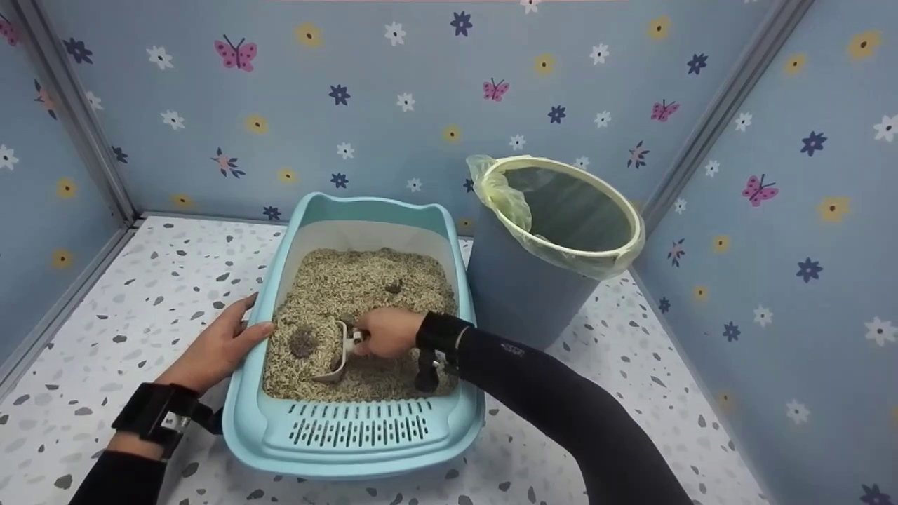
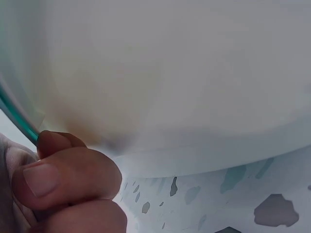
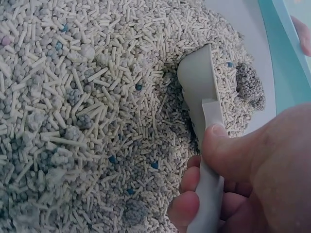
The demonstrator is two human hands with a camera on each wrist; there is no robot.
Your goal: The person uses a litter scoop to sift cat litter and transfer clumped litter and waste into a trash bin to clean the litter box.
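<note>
The litter tray [image 1: 351,452] stands on the speckled surface [image 1: 186,259], with the lined bin [image 1: 526,301] just beside it on the right. The bin's bottom is out of sight, so I cannot tell what has gone into it. Inside the tray, the litter [image 1: 365,270] lies uneven and at least two dark clumps remain in it — I judge the work under way, with those two left to deal with.

The left hand [image 1: 214,351] grips the tray's left rim, fingers bent round it. The right hand [image 1: 391,331], over the litter, is closed round the handle of the scoop [image 3: 200,92], thumb pressed on top. From that hand the scoop's bowl reaches out to the left, tilted on edge with its lower side dug into the litter (whether it carries a load is hard to tell).

The round clump [image 1: 303,341] sits just past the scoop's mouth, on the side away from the right hand — near, yet apart. The smaller clump [image 1: 394,286] lies farther back, beyond the right hand and clear of the scoop.
</note>
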